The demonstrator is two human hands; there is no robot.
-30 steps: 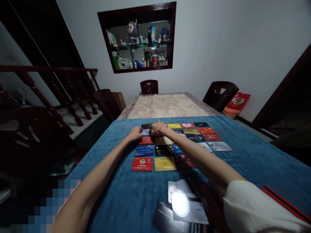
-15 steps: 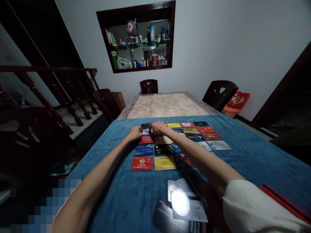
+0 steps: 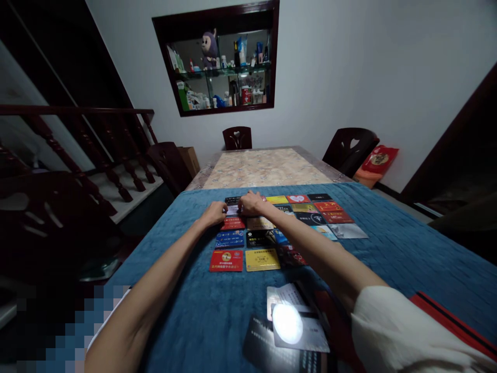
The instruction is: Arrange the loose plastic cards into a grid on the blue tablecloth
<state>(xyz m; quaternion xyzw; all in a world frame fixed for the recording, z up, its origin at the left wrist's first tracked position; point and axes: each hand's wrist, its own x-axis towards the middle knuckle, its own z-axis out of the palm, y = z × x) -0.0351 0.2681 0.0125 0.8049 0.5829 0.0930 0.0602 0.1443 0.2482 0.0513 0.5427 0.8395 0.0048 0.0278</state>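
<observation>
A pale whitish card (image 3: 232, 210) lies in the left column of a grid of cards, between my two hands. My left hand (image 3: 214, 213) has its fingers closed at the card's left edge. At its right edge, the bent fingers of my right hand (image 3: 251, 203) press together on it. Just behind is a black card (image 3: 232, 200); just in front lies a red card (image 3: 233, 223). Nearer me are a blue card (image 3: 230, 239), a black VIP card (image 3: 259, 238), a red card with a round emblem (image 3: 226, 260) and a yellow card (image 3: 263, 260). My right forearm hides part of the grid.
Loose grey cards (image 3: 301, 335) overlap near me, one under bright glare. A red strip-like item (image 3: 450, 324) lies at the right. The blue cloth (image 3: 186, 311) covers the near part of the table (image 3: 256, 166). Dark chairs (image 3: 349, 150) stand around it.
The view has shifted very slightly. Both hands stay at the pale card, with hardly any visible movement.
</observation>
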